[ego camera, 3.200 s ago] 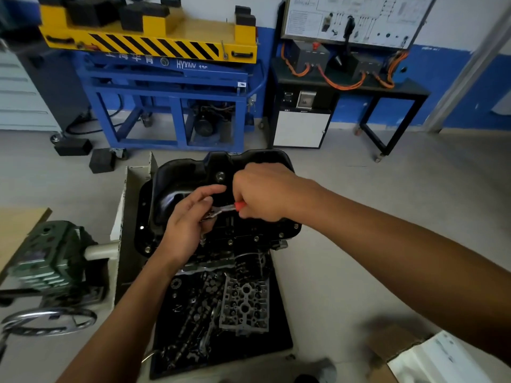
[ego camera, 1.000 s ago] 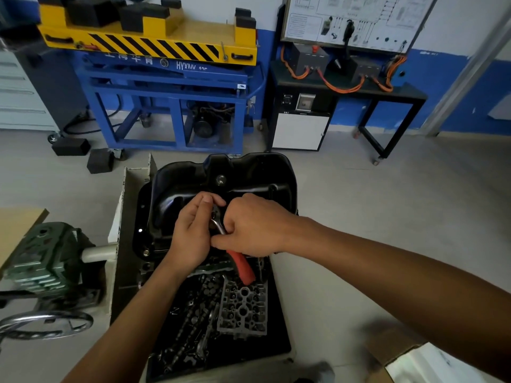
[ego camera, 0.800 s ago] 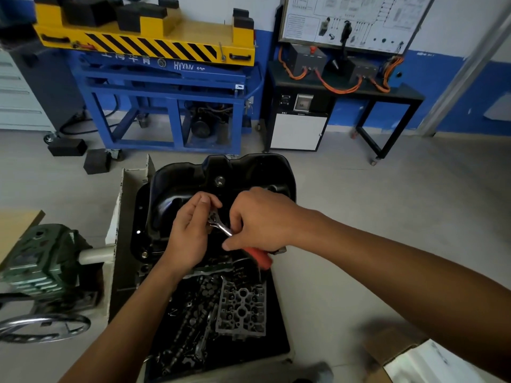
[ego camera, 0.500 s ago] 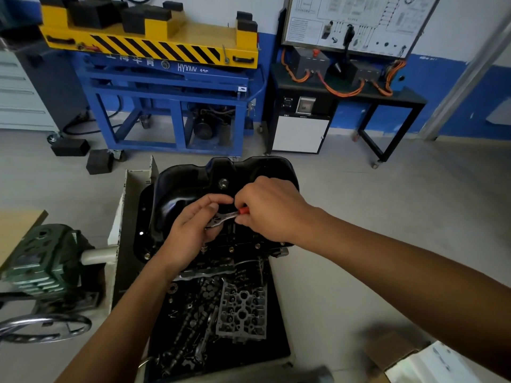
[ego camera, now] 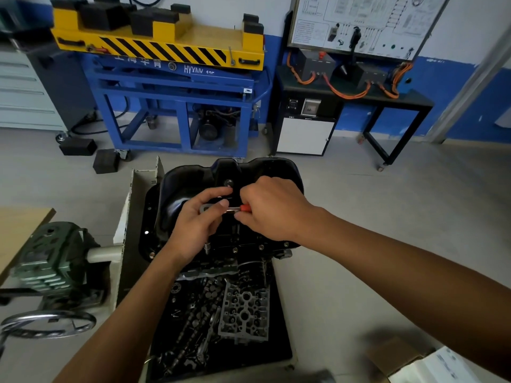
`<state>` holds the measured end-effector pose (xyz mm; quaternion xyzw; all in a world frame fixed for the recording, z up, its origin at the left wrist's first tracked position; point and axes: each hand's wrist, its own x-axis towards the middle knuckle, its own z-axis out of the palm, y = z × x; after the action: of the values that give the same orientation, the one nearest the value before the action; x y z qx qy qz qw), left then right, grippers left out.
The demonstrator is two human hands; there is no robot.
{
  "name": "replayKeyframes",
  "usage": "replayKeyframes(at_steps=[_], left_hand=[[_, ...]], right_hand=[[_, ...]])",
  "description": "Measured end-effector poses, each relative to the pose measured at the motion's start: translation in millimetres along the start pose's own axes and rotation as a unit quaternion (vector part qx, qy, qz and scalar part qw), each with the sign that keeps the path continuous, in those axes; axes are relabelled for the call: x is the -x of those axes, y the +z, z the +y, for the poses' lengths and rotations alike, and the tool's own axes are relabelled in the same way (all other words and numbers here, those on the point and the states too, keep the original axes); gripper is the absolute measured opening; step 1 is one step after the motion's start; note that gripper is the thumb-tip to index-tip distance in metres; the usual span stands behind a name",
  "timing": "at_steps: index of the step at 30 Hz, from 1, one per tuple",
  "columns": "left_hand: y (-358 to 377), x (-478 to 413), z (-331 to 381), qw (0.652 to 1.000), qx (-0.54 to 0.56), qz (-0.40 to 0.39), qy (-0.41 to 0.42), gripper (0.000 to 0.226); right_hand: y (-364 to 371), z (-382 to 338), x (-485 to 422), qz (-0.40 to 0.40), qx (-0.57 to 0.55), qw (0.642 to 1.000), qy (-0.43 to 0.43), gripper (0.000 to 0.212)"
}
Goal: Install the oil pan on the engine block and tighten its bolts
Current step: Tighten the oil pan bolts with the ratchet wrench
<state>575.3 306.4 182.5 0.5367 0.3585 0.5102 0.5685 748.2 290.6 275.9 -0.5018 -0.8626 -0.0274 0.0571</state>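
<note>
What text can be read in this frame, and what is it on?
"HYX", then unclear letters and cut-off digits: blue stand.
White Chinese characters, same stand: tops hidden, unreadable.
Wall board: print too small.
Paper sheet: blurred.

The right hand (ego camera: 272, 210) is gripping the red-handled wrench (ego camera: 232, 208) over the black oil pan (ego camera: 190, 181), while the left hand (ego camera: 196, 228) is pinching its metal head.
</note>
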Motion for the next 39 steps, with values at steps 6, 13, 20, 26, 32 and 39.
replayKeyframes(at_steps=[6,13,20,26,32,39], left_hand=[[13.6,3.3,0.7,0.997,-0.037,0.063,0.036,0.024],[19.3,0.2,4.2,0.996,-0.042,0.065,0.046,0.028],[20.9,-3.5,3.3,0.998,-0.019,0.035,0.045,0.029],[15.7,-2.0,0.7,0.999,-0.005,0.016,0.036,0.027],[15.2,-1.7,0.3,0.999,0.013,-0.008,0.040,0.016],[5.4,-5.6,-4.1,0.997,0.029,-0.050,0.046,0.031]], right_hand=[[1.9,-15.2,12.5,-0.111,-0.133,0.985,-0.003,0.058],[21.4,-31.5,19.0,-0.120,-0.353,0.927,0.043,0.057],[14.8,-19.4,22.1,-0.180,-0.347,0.918,0.072,0.052],[-8.2,3.8,19.4,-0.161,-0.149,0.974,0.058,0.038],[-10.4,8.2,13.1,-0.078,-0.003,0.995,0.058,0.024],[-6.7,7.9,6.1,-0.013,0.028,0.999,0.040,0.021]])
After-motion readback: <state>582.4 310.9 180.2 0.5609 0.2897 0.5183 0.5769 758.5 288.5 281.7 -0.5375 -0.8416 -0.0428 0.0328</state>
